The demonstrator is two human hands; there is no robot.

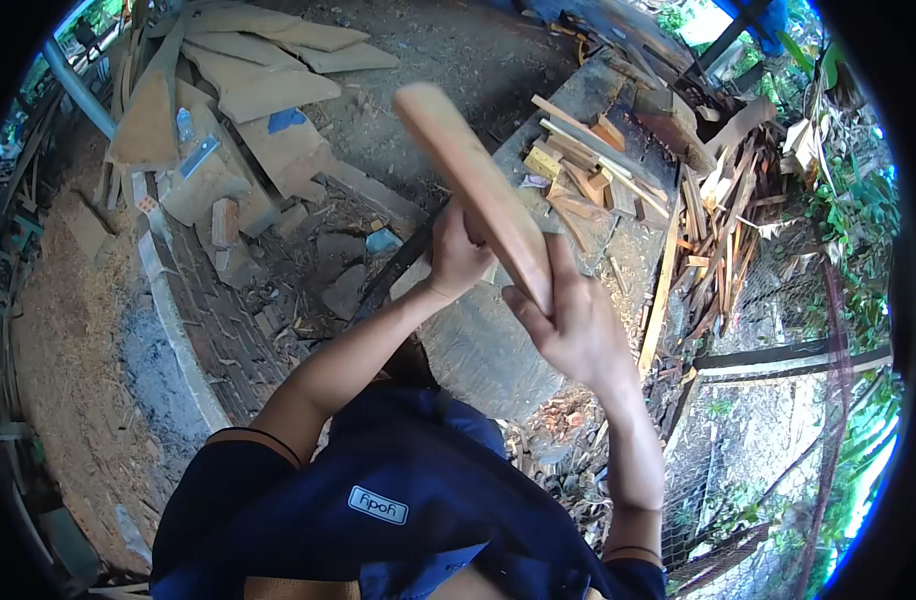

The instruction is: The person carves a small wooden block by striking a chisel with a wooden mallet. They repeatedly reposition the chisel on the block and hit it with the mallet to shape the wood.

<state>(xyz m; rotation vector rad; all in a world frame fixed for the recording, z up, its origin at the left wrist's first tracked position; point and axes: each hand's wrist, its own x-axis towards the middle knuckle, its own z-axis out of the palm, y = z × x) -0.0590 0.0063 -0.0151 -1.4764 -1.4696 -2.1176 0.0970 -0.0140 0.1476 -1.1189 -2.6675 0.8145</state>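
A long, smooth piece of wood (473,180) with a rounded far end is held up at a slant in front of my chest. My right hand (578,325) grips its near end, thumb on one side and fingers on the other. Around the middle, my left hand (460,252) is closed against its left side and underside, its fingers partly hidden behind the wood. Below both hands lies a worn wooden work surface (488,350) with sawdust and shavings on it.
Wooden offcuts (588,175) are piled beyond my right hand, with a stack of split sticks (718,240) farther right. Large flat boards (248,80) lie at upper left. A low brick edge (178,300) runs along the left, and netting (778,300) hangs at right.
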